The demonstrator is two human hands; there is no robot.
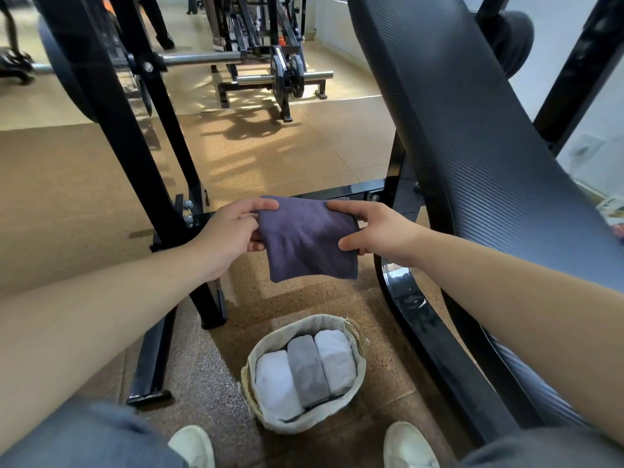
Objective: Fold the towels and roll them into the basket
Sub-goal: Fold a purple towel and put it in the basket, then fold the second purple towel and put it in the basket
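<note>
I am looking down at a tan speckled gym floor (84, 197), sunlit farther out; black machine uprights (135, 146) slant up on my left, and a long black padded backrest (472, 130) fills the right side and blocks the view beyond it; a barbell (202, 57) lies across the background among more racks. A low black crossbar (358, 190) runs just behind what I hold. My left hand (229, 238) pinches the left edge of the folded purple towel (307, 241), thumb on top and fingers beneath; my right hand (378, 231) pinches its right edge the same way; the towel hangs in the air between them, above the floor and beyond the basket (304, 425). The basket stands on the floor between my white shoes (192, 447); three rolled towels (307, 369) lie side by side in it, white, grey, white, touching one another.
</note>
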